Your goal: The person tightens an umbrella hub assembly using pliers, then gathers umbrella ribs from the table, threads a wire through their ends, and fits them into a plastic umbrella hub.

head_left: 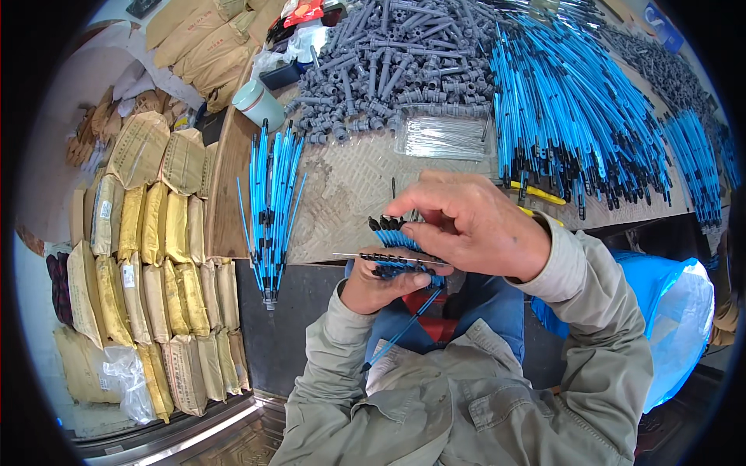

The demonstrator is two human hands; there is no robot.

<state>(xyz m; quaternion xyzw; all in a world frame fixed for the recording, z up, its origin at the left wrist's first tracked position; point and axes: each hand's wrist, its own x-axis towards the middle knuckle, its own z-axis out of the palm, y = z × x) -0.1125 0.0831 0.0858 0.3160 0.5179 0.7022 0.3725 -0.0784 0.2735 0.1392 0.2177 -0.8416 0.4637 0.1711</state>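
I am logging the scene from the biggest holding down. The worktable (350, 186), a patterned grey surface, is carrying stock sorted by kind so each is within reach: a great fan of blue rods with black tips (575, 116) is lying across its far right, and a heap of grey plastic fittings (388, 62) is piling up at the far middle, with a clear packet of thin metal pins (443, 138) lying just in front of that heap. Tan paper sacks (163, 264) are standing stacked on the floor to my left, off the work surface. A smaller, squared-up batch of blue rods (272, 202) is resting at the table's left edge, ends overhanging toward me, apart from the big fan, which I am reading as a separate lot. A pale green lidded cup (258, 103) is sitting beyond it. Yellow-handled pliers (536, 194) are lying near the right hand. The left hand (381, 289) is closing fully around a small bundle of blue rods (396, 256), black tips lined up level above the lap, just short of the table edge. The right hand (474, 233) is arching over it, fingertips pinched at the tips; a thin pin (388, 257) is crossing the bundle, though I cannot tell which fingers are holding it.
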